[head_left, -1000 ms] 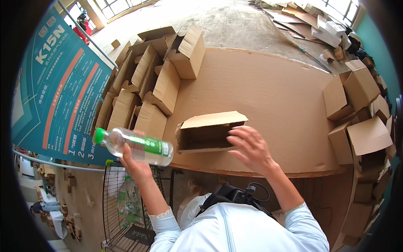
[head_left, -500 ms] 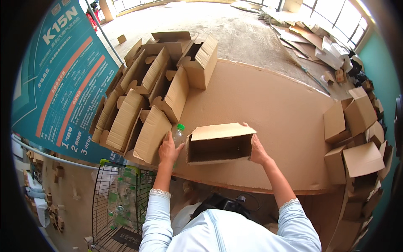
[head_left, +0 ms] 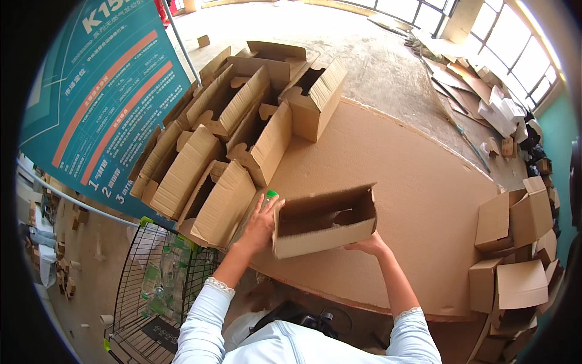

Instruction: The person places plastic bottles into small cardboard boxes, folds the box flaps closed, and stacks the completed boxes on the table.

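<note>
An open cardboard box (head_left: 324, 236) is in front of me over the table, its opening tilted upward and its inside dark. My right hand (head_left: 368, 244) grips the box's lower right corner, fingers partly under it. My left hand (head_left: 257, 229) is at the box's left end, its fingers curled around a clear plastic bottle with a green cap (head_left: 271, 194). Most of the bottle is hidden by the hand and the box. Close by on the left, several open cardboard boxes (head_left: 225, 200) stand upright in rows.
The table (head_left: 418, 236) has a brown cardboard-like top. A wire cart (head_left: 130, 285) holding plastic bottles (head_left: 162, 276) stands at lower left, beneath a teal banner (head_left: 91, 115). More open boxes (head_left: 522, 285) are piled at the right edge. Flattened cardboard (head_left: 451, 76) lies on the far floor.
The box has tipped so its opening faces more upward, and my right hand has slid lower on it. My left hand has closed in against the box with the bottle. The view has shifted.
</note>
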